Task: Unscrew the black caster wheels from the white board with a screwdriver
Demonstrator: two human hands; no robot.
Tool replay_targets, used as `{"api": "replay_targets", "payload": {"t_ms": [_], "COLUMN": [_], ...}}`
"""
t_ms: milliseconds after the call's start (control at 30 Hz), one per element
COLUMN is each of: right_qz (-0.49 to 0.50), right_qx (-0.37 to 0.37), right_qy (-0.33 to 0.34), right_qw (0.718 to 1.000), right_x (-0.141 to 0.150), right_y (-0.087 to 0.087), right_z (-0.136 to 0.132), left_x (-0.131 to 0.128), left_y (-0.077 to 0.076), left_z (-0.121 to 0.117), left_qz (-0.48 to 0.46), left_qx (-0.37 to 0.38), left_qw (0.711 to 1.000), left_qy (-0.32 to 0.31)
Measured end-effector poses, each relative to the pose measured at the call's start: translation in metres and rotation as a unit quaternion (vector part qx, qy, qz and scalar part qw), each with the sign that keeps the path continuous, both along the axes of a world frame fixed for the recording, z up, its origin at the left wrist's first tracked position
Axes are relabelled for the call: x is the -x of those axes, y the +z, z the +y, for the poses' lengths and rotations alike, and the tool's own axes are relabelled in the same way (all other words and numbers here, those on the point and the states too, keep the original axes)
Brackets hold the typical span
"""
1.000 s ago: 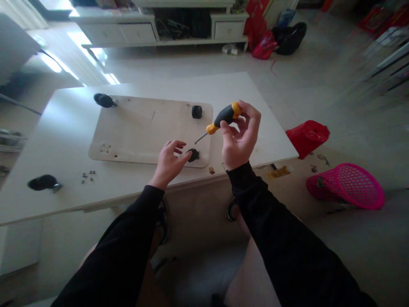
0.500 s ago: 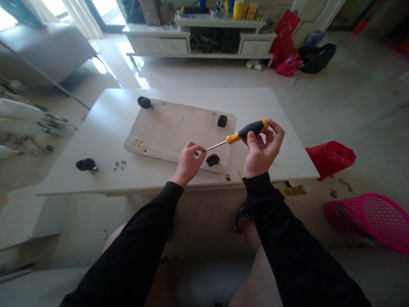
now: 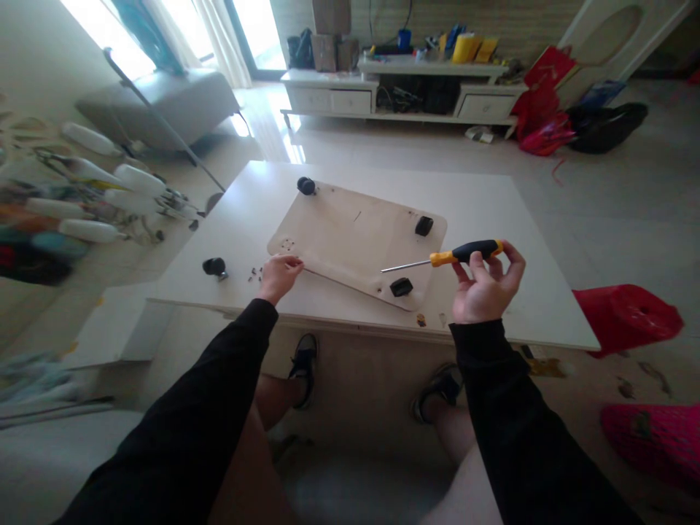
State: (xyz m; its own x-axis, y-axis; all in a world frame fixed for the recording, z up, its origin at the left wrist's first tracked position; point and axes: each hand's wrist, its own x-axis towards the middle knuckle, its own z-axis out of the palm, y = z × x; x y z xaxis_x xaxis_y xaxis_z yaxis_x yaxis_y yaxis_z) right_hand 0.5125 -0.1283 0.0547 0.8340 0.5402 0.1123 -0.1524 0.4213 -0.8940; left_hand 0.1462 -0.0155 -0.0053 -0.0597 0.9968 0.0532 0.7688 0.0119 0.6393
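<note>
My right hand [image 3: 486, 284] grips a black and yellow screwdriver [image 3: 470, 253] by its handle, with the shaft pointing left over the board. My left hand [image 3: 281, 277] has its fingers pinched together at the near left edge of the pale board [image 3: 350, 233]; what they hold, if anything, is too small to see. Black casters stand on the board: one at the far left [image 3: 306, 186], one at the far right [image 3: 424, 226] and one at the near right [image 3: 401, 287]. A loose caster [image 3: 214, 267] lies left of the board. Several small screws [image 3: 254, 274] lie beside my left hand.
All this rests on a white table [image 3: 492, 208]. A red bucket [image 3: 628, 313] and a pink basket [image 3: 650, 437] are on the floor to the right. A white cabinet [image 3: 328, 100] stands across the room. Bowling-pin-like white objects [image 3: 136, 180] lie at the left.
My left hand has moved left, away from the screwdriver tip to the board's near left edge. The screwdriver stays in my right hand, now more level. The head view has shifted left and up.
</note>
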Motion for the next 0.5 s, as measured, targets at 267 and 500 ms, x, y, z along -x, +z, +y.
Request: {"api": "replay_targets", "payload": {"t_ms": [267,500], "right_qz": [0.029,0.028], "right_qx": [0.009,0.014], "right_qy": [0.023,0.031], "right_qw": [0.999,0.999], "right_x": [0.003,0.008], "right_y": [-0.001,0.002], "right_z": [0.001,0.004], "left_x": [0.101,0.106], "left_y": [-0.020,-0.012], "left_z": [-0.002,0.002], "left_qz": [0.025,0.038], "left_qx": [0.032,-0.001], "left_qw": [0.990,0.988], "left_qy": [0.135,0.151]}}
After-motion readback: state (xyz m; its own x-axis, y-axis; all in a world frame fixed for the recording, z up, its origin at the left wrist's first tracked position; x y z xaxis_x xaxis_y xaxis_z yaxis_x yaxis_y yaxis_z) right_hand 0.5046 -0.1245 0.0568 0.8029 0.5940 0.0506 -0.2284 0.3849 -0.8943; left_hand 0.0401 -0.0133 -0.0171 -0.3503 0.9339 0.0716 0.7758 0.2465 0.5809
